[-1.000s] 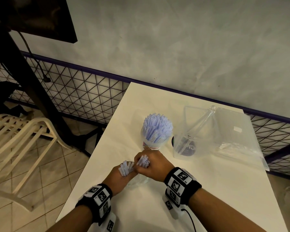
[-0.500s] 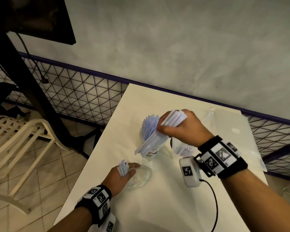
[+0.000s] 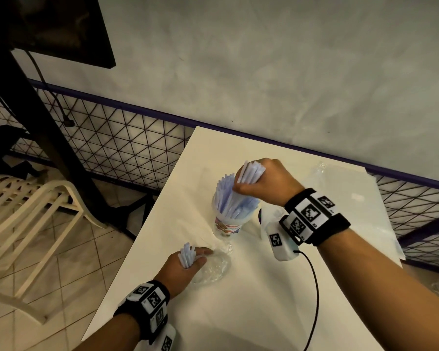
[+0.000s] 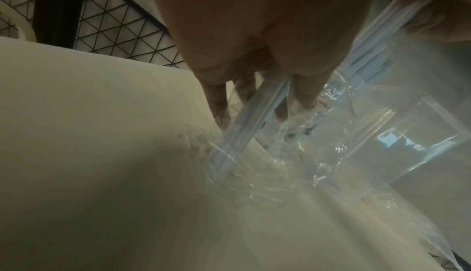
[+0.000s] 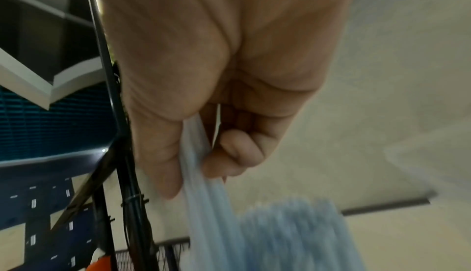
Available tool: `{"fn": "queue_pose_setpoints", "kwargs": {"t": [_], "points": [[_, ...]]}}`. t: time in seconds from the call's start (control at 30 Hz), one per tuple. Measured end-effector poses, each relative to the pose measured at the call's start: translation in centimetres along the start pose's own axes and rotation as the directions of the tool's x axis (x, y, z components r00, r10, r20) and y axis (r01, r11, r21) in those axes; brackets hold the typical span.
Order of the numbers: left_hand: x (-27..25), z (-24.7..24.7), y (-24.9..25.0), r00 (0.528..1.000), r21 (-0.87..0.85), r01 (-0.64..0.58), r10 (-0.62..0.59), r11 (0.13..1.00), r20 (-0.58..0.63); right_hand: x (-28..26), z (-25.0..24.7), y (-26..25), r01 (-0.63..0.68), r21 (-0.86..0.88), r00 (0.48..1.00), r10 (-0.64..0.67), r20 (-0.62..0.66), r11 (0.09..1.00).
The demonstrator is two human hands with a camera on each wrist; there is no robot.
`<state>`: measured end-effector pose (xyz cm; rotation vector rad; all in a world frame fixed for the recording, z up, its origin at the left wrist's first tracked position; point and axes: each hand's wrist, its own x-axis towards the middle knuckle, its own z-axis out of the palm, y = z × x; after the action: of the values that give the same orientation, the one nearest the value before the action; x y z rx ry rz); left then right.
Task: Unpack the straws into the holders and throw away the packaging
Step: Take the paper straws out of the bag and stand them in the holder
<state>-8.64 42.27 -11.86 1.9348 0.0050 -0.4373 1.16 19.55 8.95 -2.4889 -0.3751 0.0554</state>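
Left hand (image 3: 185, 264) rests low on the surface (image 3: 238, 312), fingers (image 4: 216, 102) curled round a small bunch of straws (image 3: 187, 254) standing in its clear wrapper (image 3: 213, 268). The holder (image 3: 228, 219), already crowded with straws, stands just beyond and to the right of these fingers. Right hand (image 3: 266, 181) sits directly above the holder's mouth, fingers (image 5: 234, 154) closed tight on a larger bundle (image 3: 249, 171). The bundle's long axis runs steeply downward from the fingers, lower ends already among the standing straws. The right hand is judged nearer to releasing.
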Motion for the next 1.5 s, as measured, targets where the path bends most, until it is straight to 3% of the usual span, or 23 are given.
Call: {"fn": "queue_pose_setpoints", "kwargs": {"t": [0.07, 0.13, 0.2, 0.3, 0.4, 0.5, 0.77, 1.1, 1.2, 1.27, 1.4, 1.5], "points": [[-0.3, 0.2, 0.9, 1.0, 0.068, -0.022, 0.022, 0.997, 0.002, 0.2, 1.5, 0.4, 0.001, -0.016, 0.999, -0.001, 0.045, 1.0], [-0.6, 0.3, 1.9, 0.999, 0.093, -0.011, 0.008, 0.996, 0.032, 0.1, 2.3, 0.8, -0.015, 0.033, 1.0, 0.014, 0.012, 0.999], [-0.4, 0.4, 1.4, 1.0, 0.109, -0.017, 0.014, 0.994, 0.027, 0.0, 2.5, 0.8, -0.025, 0.114, 0.994, 0.038, -0.107, 0.993], [0.0, 0.0, -0.2, 0.998, 0.019, -0.044, 0.044, 0.999, 0.037, -0.5, 2.6, 0.4, 0.051, 0.26, 0.941, 0.041, -0.337, 0.964], [0.0, -0.2, -0.5, 0.994, -0.003, -0.078, 0.078, 0.997, 0.081, -1.2, 3.5, -0.3, 0.19, 0.178, 0.908, -0.104, -0.406, 0.965], [0.1, -0.3, -0.4, 0.99, -0.045, -0.097, 0.101, 0.994, 0.097, -1.5, 5.0, -0.5, 0.223, 0.048, 0.928, -0.197, -0.317, 0.974], [0.4, 0.0, -1.0, 0.99, -0.005, -0.131, 0.131, 0.991, 0.056, 0.0, 7.1, 0.5, 0.18, -0.231, 0.973, -0.207, -0.1, 0.956], [0.7, 0.0, -1.6, 0.991, -0.049, -0.116, 0.119, 0.992, 0.054, 1.6, 8.4, -0.1, 0.246, -0.117, 0.949, -0.263, -0.171, 0.962], [0.3, 0.0, -1.3, 0.991, -0.088, -0.114, 0.12, 0.99, 0.065, 2.1, 7.8, -0.4, 0.111, 0.023, 0.969, -0.103, -0.224, 0.994], [0.2, -0.1, -1.3, 0.989, -0.106, -0.121, 0.129, 0.987, 0.066, 2.4, 7.7, -0.2, 0.049, 0.081, 0.98, -0.032, -0.196, 0.996], [0.5, 0.1, -1.3, 0.989, -0.086, -0.124, 0.13, 0.989, 0.068, 1.7, 8.5, -0.2, 0.131, -0.257, 0.991, -0.133, 0.01, 0.958], [0.4, 0.0, -1.3, 0.991, -0.065, -0.12, 0.124, 0.991, 0.059, 1.4, 8.7, -0.1, 0.117, -0.374, 0.993, -0.107, 0.047, 0.92]]}}
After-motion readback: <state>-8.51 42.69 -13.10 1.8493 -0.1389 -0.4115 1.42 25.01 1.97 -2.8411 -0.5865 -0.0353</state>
